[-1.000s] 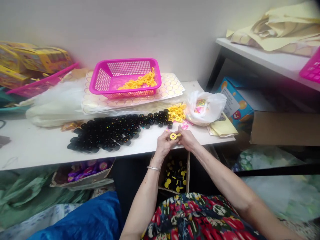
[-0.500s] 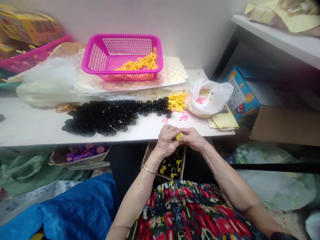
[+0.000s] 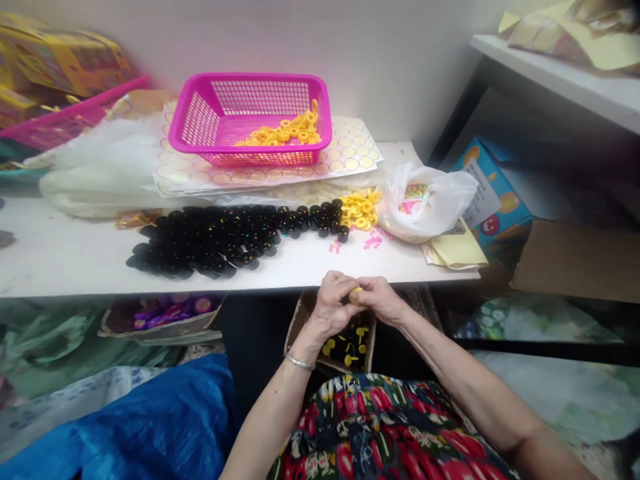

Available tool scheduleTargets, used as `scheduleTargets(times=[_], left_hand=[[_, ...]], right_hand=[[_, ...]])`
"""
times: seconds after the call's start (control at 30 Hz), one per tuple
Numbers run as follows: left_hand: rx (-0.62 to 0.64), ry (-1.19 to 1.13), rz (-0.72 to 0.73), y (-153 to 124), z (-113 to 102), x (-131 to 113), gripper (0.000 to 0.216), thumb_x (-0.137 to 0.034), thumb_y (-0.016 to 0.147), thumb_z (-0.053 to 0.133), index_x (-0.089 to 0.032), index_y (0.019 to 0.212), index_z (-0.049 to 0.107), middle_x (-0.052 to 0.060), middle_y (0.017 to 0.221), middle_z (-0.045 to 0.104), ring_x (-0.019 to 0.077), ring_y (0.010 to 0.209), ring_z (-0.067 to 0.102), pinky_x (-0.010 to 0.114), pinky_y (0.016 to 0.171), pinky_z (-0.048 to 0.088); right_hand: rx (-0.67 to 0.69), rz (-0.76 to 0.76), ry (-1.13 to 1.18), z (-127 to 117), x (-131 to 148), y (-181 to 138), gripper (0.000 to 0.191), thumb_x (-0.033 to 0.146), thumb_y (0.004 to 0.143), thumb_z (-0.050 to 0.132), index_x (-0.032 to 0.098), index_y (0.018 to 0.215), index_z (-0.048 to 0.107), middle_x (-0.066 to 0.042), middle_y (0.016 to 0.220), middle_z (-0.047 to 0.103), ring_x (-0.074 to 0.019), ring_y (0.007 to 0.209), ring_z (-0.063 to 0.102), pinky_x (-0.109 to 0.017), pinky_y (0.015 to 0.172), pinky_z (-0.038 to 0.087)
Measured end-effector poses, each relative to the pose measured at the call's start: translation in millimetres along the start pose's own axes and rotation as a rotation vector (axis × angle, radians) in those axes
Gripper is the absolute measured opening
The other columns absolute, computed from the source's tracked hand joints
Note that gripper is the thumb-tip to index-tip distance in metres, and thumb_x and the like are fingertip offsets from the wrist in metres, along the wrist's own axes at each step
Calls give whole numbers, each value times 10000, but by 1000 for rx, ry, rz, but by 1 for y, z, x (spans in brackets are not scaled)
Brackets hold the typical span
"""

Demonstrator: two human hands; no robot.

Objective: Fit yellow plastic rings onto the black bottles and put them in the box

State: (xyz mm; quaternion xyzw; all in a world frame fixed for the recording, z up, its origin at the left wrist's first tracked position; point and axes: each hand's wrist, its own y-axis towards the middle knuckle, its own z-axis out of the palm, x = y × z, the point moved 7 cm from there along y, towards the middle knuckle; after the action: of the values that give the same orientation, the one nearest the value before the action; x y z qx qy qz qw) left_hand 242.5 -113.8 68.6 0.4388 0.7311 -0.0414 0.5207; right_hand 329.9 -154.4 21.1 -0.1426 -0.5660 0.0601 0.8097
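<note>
Yellow piece (image 3: 356, 294): small, mostly hidden, pinched between both hands at lower centre, just below the worktop (image 3: 60, 257) edge.
Left hand (image 3: 334, 308): closed on the piece.
Right hand (image 3: 384, 300): closed on it too.
Below: cardboard box (image 3: 300, 320) of black-and-yellow parts.
Above: black caps (image 3: 220, 237), loose yellow rings (image 3: 361, 209), pink basket (image 3: 200, 123), white bag (image 3: 435, 200).

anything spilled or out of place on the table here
A few small pink bits lie loose on the white table, beside the white plastic bag, as if spilled from it. Otherwise nothing stands out: the left hand and right hand pinch a small yellow piece together.
</note>
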Motion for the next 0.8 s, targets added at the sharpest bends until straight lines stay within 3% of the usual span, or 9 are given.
scheduleTargets(times=[0.17, 0.33, 0.47, 0.53, 0.6, 0.63, 0.7, 0.8], left_hand=[[-20, -87, -22, -8, -16, 1, 252, -353, 672, 708, -187, 858, 684, 60, 773, 619, 186, 807, 482, 330, 733, 424], [-30, -76, -45, -8, -13, 0, 207, -329, 662, 709, -193, 817, 692, 53, 740, 596, 190, 802, 475, 333, 734, 419], [28, -35, -77, -12, -17, 8, 106, -242, 651, 691, -196, 747, 687, 44, 691, 578, 190, 791, 465, 328, 728, 409], [167, -76, -88, -15, -25, 13, 155, -154, 629, 660, -204, 772, 694, 38, 705, 583, 193, 825, 479, 318, 740, 415], [347, -149, -137, -17, -33, 20, 345, -63, 591, 601, -214, 887, 692, 35, 800, 613, 188, 871, 508, 315, 785, 422], [370, -175, -179, -15, -40, 26, 388, -41, 576, 572, -210, 906, 688, 36, 847, 619, 182, 879, 522, 309, 793, 424], [258, -162, -272, -3, -56, 44, 375, -43, 562, 550, -188, 881, 684, 37, 890, 615, 168, 852, 538, 294, 781, 424], [-70, -38, -387, 27, -73, 75, 279, -118, 549, 589, -159, 812, 672, 16, 781, 574, 135, 698, 507, 259, 663, 408]], right_hand=[[235, 131, -84, 21, 4, -1, 322, 222, 545, 733, 105, 839, 669, 33, 636, 560, -82, 586, 486, -201, 554, 409], [293, 206, -9, 29, 2, 2, 424, 220, 519, 749, 129, 919, 644, 23, 731, 580, -87, 625, 528, -231, 612, 459], [223, 171, -66, 28, -5, 7, 356, 215, 511, 729, 116, 843, 646, 26, 681, 574, -78, 590, 505, -190, 543, 407], [237, 201, -248, 32, -15, 11, 349, 216, 531, 711, 135, 864, 643, 42, 625, 556, -81, 550, 494, -196, 517, 396], [285, 238, -603, 40, -29, 20, 368, 192, 516, 714, 158, 876, 650, 40, 615, 566, -103, 555, 515, -209, 509, 400], [313, 260, -811, 45, -37, 26, 368, 161, 484, 725, 163, 847, 661, 32, 617, 579, -118, 568, 532, -215, 506, 402], [349, 301, -1155, 55, -54, 38, 340, 63, 399, 735, 159, 720, 673, 14, 593, 595, -149, 579, 562, -227, 499, 407], [341, 275, -1215, 67, -70, 49, 281, -57, 354, 705, 134, 547, 633, 0, 498, 574, -185, 562, 598, -243, 501, 425]])
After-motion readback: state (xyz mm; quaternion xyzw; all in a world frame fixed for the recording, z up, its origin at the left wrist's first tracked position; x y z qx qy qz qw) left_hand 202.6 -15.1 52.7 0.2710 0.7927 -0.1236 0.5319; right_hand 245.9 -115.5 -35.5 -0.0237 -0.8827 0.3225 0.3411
